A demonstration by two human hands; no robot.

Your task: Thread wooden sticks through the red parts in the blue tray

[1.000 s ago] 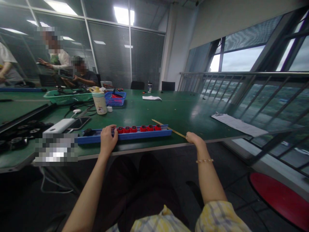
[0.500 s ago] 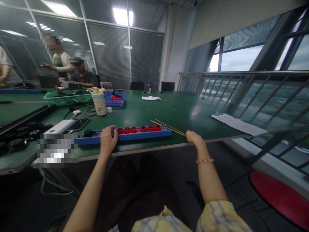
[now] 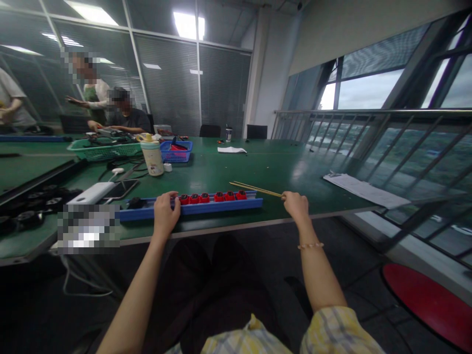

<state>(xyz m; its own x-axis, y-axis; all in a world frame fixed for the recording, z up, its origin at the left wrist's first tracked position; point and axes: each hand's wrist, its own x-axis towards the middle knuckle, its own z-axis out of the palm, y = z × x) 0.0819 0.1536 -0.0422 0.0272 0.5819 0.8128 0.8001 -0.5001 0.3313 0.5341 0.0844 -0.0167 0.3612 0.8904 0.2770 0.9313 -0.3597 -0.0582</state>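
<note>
A long blue channel [image 3: 221, 206] lies along the table's near edge, with several red blocks [image 3: 194, 198] in it and a black round part [image 3: 135, 202] near its left end. My left hand [image 3: 166, 211] is closed around the channel, left of the red blocks, with fingers over its far side. Right of the channel, my right hand [image 3: 295, 204] pinches the near ends of thin yellowish sticks [image 3: 258, 189]. Their far ends reach left, behind the channel's right end.
Behind the channel stand a cup [image 3: 152, 160], a blue basket [image 3: 177, 155] and a green basket [image 3: 105, 150]. A power strip [image 3: 92, 193] and phone lie left. Papers [image 3: 363, 191] rest at right. People are at the far left.
My right hand has moved slightly up and turned, and the sticks have swung away from the channel's right end, now closer together. My left hand stays on the channel.
</note>
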